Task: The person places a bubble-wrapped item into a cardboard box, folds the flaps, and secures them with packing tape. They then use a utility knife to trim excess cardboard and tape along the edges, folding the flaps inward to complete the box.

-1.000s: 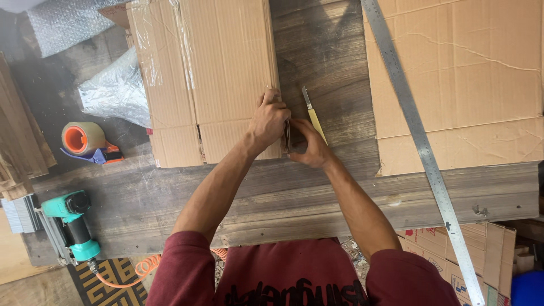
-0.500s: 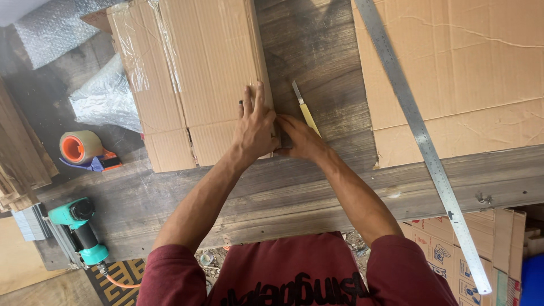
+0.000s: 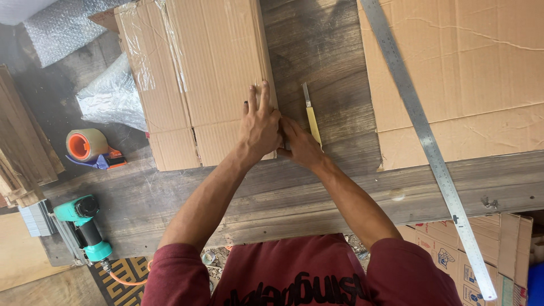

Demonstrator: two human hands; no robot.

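Down on the wooden bench (image 3: 317, 187) a taped cardboard box (image 3: 198, 79) lies flat, and both hands meet at its lower right corner. The left hand (image 3: 259, 126) lies palm down on the top of the box with the fingers stretched out and only a little spread, pressing on the cardboard near the right edge. The right hand (image 3: 299, 144) is just beside it, touching it, with the fingers bent against the side of the box; whether it pinches something there cannot be told, because the left hand hides the fingertips. A yellow utility knife (image 3: 310, 116) lies on the bench right next to the right hand, along the box edge, with its blade pointing away from the person. To the right, a large flat sheet of cardboard (image 3: 481, 68) covers the bench, and a long steel ruler (image 3: 422, 133) lies slanted across it. On the left side there are a roll of brown packing tape in a dispenser (image 3: 88, 147), some bubble wrap (image 3: 110, 96) and a teal nail gun (image 3: 82, 226) near the bench corner.
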